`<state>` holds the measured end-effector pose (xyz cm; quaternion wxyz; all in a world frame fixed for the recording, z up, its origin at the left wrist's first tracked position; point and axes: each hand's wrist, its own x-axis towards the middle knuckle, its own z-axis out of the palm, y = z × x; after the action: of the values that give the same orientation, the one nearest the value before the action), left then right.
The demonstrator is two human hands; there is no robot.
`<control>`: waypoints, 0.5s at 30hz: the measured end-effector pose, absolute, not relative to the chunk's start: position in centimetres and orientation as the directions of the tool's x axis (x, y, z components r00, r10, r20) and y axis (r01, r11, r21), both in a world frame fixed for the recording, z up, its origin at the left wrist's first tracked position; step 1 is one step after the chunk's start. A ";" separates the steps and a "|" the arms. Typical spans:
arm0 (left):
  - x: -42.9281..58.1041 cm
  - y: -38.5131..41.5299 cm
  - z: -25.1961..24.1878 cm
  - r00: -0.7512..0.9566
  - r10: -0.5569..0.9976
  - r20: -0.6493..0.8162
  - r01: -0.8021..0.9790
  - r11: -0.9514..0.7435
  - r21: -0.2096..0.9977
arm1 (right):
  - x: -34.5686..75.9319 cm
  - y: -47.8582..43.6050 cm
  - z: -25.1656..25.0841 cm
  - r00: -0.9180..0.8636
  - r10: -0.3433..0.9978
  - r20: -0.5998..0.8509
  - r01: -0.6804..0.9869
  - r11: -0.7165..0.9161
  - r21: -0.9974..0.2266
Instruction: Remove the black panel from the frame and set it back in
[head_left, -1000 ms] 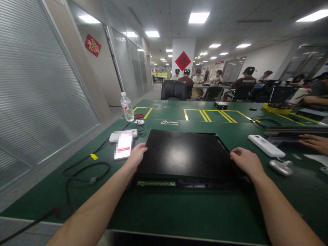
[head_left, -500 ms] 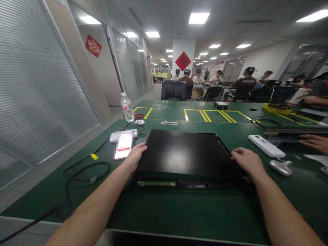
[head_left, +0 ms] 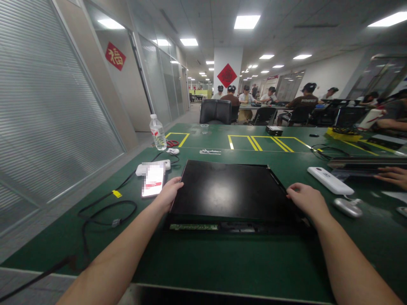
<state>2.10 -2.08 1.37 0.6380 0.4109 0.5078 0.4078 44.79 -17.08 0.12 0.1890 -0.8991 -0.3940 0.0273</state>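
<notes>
Two bare hands flank a flat black panel [head_left: 222, 195] in the head view. The left hand [head_left: 170, 194] grips the panel's left edge, thumb on top, its other fingers mostly hidden. The right hand [head_left: 307, 201] is at the right edge, fingers curled in narrow; whether they hold the panel or the dark frame [head_left: 270, 228] under it, I cannot tell. The panel lies over that frame on the green table [head_left: 238, 262], and a strip of circuit board [head_left: 193, 227] shows along the near side. Just beside the left hand is a lit phone [head_left: 154, 180]; a water bottle [head_left: 158, 135] stands upright beyond it. Near the right hand lie a white oblong device [head_left: 330, 181] and a rounded silver one [head_left: 348, 207].
</notes>
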 end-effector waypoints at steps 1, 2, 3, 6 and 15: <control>2.1 -2.1 1.4 0.153 0.937 -0.314 -0.103 0.331 0.938 | 44.7 -17.1 0.2 0.699 0.712 0.075 0.684 -0.633 -0.362; 2.1 -2.1 1.4 0.154 0.937 -0.314 -0.102 0.332 0.938 | 44.7 -17.1 0.3 0.707 0.705 0.054 0.671 -0.645 -0.366; 2.2 -2.2 1.5 0.154 0.936 -0.316 -0.102 0.333 0.938 | 44.6 -17.1 0.4 0.710 0.703 0.046 0.665 -0.648 -0.372; 2.3 -2.4 1.9 0.162 0.934 -0.320 -0.111 0.339 0.934 | 44.5 -17.1 0.7 0.712 0.702 0.028 0.651 -0.645 -0.400; 2.3 -2.5 2.2 0.134 0.943 -0.306 -0.063 0.316 0.947 | 44.6 -17.2 0.5 0.713 0.700 0.042 0.642 -0.627 -0.442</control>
<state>2.33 -2.50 2.17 0.6229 0.4230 0.5197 0.4037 44.61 -17.21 0.50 0.2180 -0.8994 -0.3731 0.0668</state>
